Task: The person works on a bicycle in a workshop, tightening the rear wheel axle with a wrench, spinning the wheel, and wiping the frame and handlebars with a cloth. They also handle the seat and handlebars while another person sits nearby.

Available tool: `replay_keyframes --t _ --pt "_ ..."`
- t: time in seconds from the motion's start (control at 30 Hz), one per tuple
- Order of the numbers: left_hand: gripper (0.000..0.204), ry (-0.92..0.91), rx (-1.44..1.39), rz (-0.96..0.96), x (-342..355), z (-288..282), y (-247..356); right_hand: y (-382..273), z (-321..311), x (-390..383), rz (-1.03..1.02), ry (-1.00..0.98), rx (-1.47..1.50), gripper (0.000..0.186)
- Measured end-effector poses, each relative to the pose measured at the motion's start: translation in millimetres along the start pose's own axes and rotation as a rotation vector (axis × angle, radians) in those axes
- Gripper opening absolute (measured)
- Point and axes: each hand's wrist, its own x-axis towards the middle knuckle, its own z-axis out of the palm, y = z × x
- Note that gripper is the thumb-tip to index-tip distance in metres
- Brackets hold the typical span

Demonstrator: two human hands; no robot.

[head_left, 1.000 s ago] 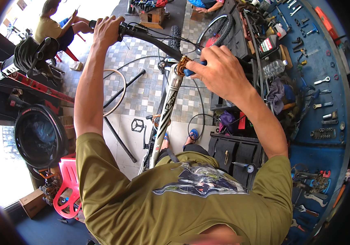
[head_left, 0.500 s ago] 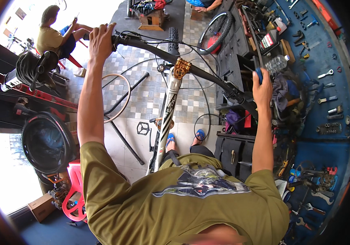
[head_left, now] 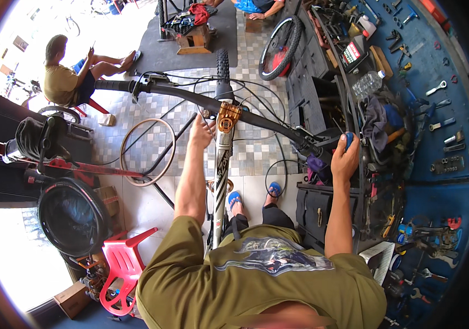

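A mountain bike stands in front of me, with its wide black handlebar (head_left: 185,96), gold stem (head_left: 227,117) and white frame (head_left: 223,164). My left hand (head_left: 201,132) is off the grip, beside the head of the frame just under the stem. Its fingers are bent in next to the cables; what they hold, if anything, is too small to make out. To the right of the bar's right end, my right hand (head_left: 345,158) is closed around the blue handle of a screwdriver (head_left: 349,141). Its thin shaft points up and away from me.
On the right, black drawers (head_left: 300,98), a plastic bottle (head_left: 368,85) and a blue tool board (head_left: 418,148) crowd close. A wooden rim (head_left: 148,152) and a red chair (head_left: 122,263) are on the left. A person (head_left: 62,74) sits at far left; another's hand (head_left: 256,16) shows at the top.
My left hand has let go of the left grip and moved in beside the stem. My right hand has drawn lower with the screwdriver. The handlebar's left end sits farther left and lower.
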Motion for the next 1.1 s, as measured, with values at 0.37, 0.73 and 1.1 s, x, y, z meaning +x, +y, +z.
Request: replay_keyframes --t 0.37,0.73,1.1 --pt "0.069 -0.252 -0.156 0.128 37 0 -16 -29 8 -18 -0.176 -0.126 0.051 0.030" --pt "0.066 -0.325 -0.105 0.151 33 20 -14 -32 20 54 -0.345 -0.175 0.074 0.026" --pt "0.062 -0.347 -0.057 0.153 41 17 -17 -34 32 96 -0.436 -0.231 0.100 0.027"
